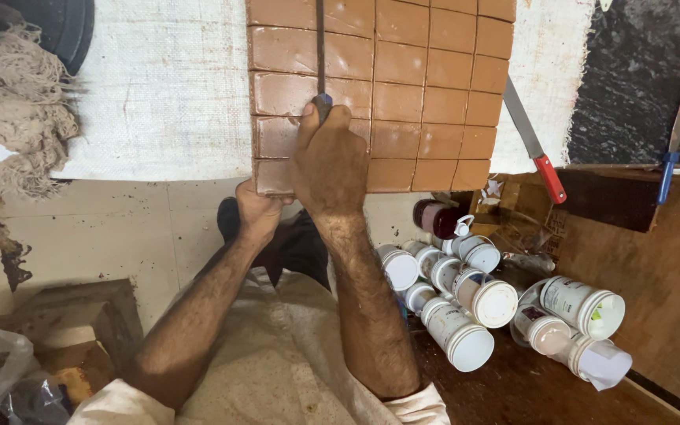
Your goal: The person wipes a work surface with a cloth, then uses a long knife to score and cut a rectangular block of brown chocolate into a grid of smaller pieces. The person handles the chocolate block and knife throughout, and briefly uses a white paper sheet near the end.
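Observation:
A brown slab (419,86) scored into many square blocks lies on a white woven cloth (167,102). My right hand (328,161) is closed around the blue handle of a knife (320,47), whose dark blade runs lengthwise along a cut line in the slab's left part. My left hand (257,208) presses against the slab's near edge at its left corner, fingers curled on the edge.
A red-handled knife (533,142) lies right of the slab. A blue-handled tool (674,134) rests at far right. Several white plastic jars (474,303) lie below the table on a wooden surface. A frayed rope bundle (13,102) hangs at left. Plastic bags (1,378) sit lower left.

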